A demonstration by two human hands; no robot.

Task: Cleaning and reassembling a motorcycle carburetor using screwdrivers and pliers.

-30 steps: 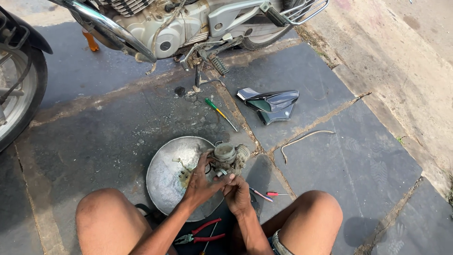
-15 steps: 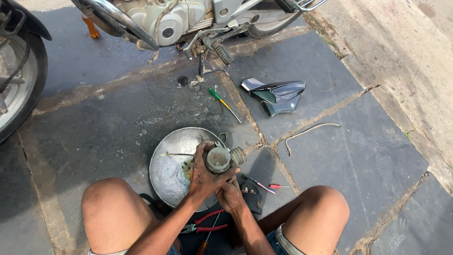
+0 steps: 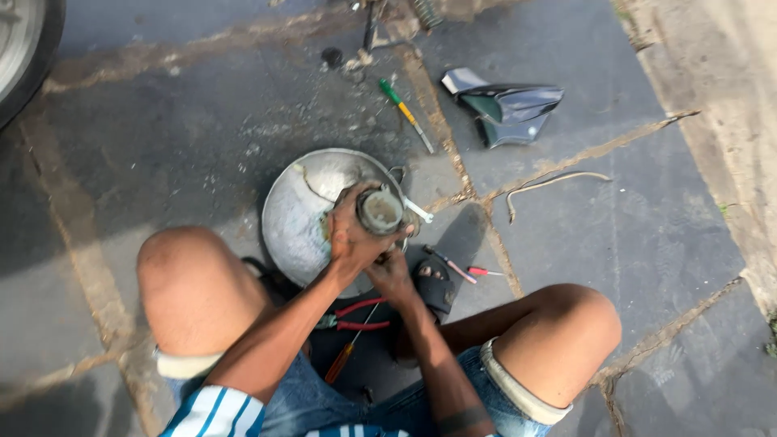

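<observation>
Grey metal, grimy and rounded, is what I see at the centre: a small engine part (image 3: 380, 211), cup-like with its round open face turned up toward my camera, held over the near right edge of a shallow metal pan (image 3: 303, 210) that sits on the dark stone paving (image 3: 186, 129). My left hand (image 3: 350, 239) wraps it from the left side, fingers curled snugly around its body, so the part is gripped rather than resting in the pan. My right hand (image 3: 393, 275) sits just below and toward me from the part, touching its underside; whether those fingers pinch something small or only brace it I cannot tell, since the left hand and the part hide them. The part's axis runs roughly straight up at the lens, and the left hand is the nearer and firmer of the two on it. A thin pale-handled tool (image 3: 418, 211) pokes out to the right from beside the part. Between my knees lie red-handled pliers (image 3: 356, 315) and an orange-handled screwdriver (image 3: 344, 360), with a sandal (image 3: 435, 283) just right of them. Farther out, a green-handled screwdriver (image 3: 406, 114) lies beyond the pan, a dark plastic cover (image 3: 503, 105) to its right, and a bent wire (image 3: 550, 182) nearby.
</observation>
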